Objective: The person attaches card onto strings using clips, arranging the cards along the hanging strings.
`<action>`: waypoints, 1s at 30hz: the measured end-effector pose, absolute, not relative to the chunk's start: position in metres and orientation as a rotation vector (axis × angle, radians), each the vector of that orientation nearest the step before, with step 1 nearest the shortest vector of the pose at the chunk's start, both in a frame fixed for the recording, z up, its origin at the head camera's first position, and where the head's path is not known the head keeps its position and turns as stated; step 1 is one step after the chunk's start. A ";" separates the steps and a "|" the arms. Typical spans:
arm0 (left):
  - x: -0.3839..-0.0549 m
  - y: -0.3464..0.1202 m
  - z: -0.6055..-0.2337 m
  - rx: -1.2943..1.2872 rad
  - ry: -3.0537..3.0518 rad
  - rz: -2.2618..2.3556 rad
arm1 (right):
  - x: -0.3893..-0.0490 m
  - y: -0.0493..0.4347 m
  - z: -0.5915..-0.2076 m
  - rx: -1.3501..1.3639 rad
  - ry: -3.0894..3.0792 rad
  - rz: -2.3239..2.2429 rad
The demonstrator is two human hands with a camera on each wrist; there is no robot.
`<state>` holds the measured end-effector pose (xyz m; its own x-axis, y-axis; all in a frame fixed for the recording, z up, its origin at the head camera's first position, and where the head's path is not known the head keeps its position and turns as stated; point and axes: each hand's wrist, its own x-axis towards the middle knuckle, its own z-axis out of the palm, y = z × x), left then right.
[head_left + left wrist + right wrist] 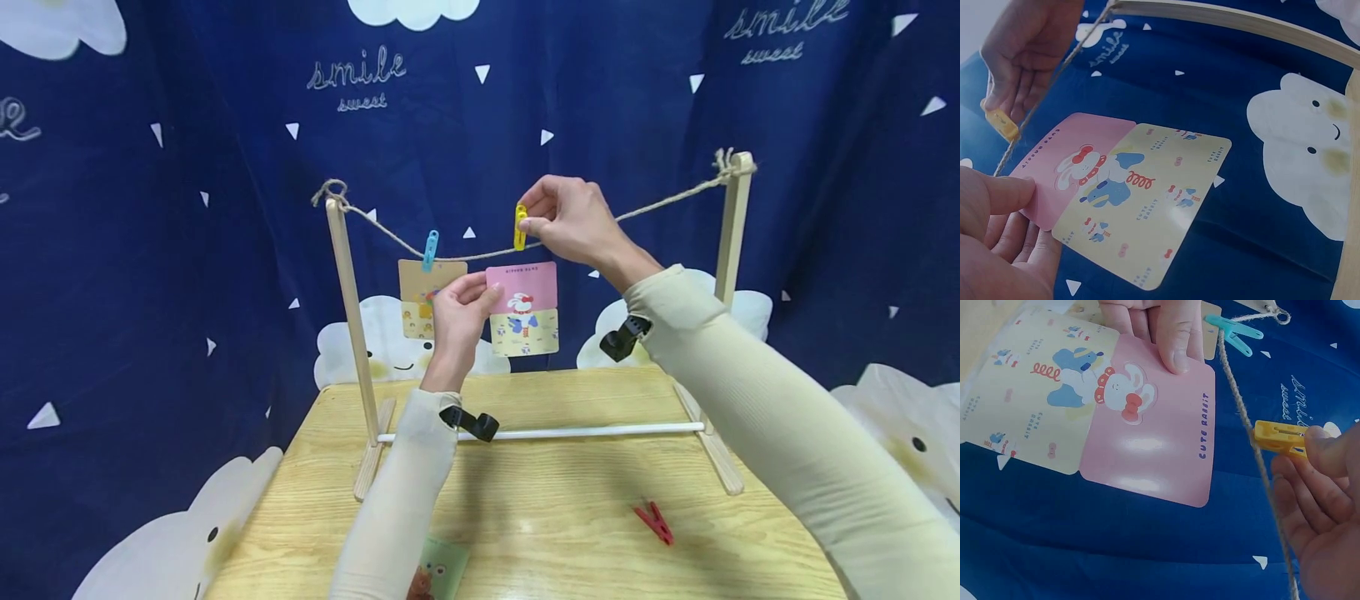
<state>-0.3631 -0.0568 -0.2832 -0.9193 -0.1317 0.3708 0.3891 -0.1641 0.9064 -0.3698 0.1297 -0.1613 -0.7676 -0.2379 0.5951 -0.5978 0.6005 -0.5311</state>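
Your right grip [576, 221] pinches the yellow clip [520, 227] between thumb and fingers, the clip's long axis upright and its lower tip at the rope [667, 202] (whether it bites the rope, you can't tell from here). Below and left of that, your left grip [461, 321] holds the pink card [525, 308] by its left edge, thumb in front. The card reaches out to the right of this grip, long axis upright, pink end up.

The relation that counts is vertical: the card's top edge sits just under the rope and the yellow clip, near but apart from the clip. Your right grip is the nearer hand to the rope.

Up and left of your left grip, a blue clip [431, 250] holds a brown card [414, 287] on the rope. Well below your right grip, a red clip [655, 523] lies on the surface [555, 492].
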 end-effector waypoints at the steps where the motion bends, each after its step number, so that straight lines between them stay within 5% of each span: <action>1: -0.363 -0.057 -0.284 -0.292 -1.772 -2.143 | -0.370 0.130 -0.162 0.662 -2.356 1.027; 30: -0.365 -0.056 -0.285 -0.303 -1.741 -2.134 | -0.378 0.128 -0.171 0.687 -2.456 0.994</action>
<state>-0.3652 -0.0555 -0.2849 -0.9090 -0.1466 0.3903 0.4117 -0.1691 0.8955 -0.3782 0.1279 -0.1706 -0.7985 -0.2897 0.5277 -0.5751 0.6259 -0.5267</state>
